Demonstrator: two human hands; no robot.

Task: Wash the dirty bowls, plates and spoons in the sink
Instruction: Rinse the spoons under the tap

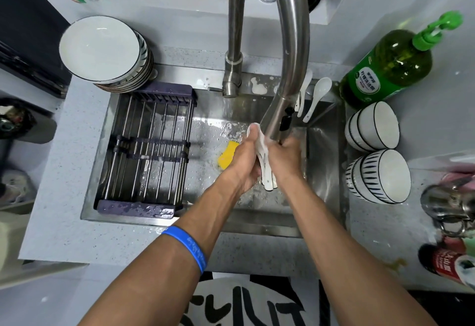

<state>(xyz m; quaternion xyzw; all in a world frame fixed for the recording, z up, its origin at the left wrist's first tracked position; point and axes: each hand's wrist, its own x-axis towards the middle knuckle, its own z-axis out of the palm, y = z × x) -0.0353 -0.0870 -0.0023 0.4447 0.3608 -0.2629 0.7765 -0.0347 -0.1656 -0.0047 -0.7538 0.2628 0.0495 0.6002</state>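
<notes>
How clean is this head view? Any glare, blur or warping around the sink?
Head view: wide-angle warping bends the counter edge and faucet; glare on the wet sink floor; right-edge clutter is smeared; both hands, left hand, right hand, and the spoons read sharp.

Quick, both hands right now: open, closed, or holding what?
Left hand: closed around the bundle of white spoons.
Right hand: closed on the same spoons, under the faucet.

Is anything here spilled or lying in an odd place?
Small oddities only. A white foam blob sits on the sink ledge beside the faucet base, and the yellow sponge lies loose in the wet basin. An orange-brown stain marks the right counter.
</notes>
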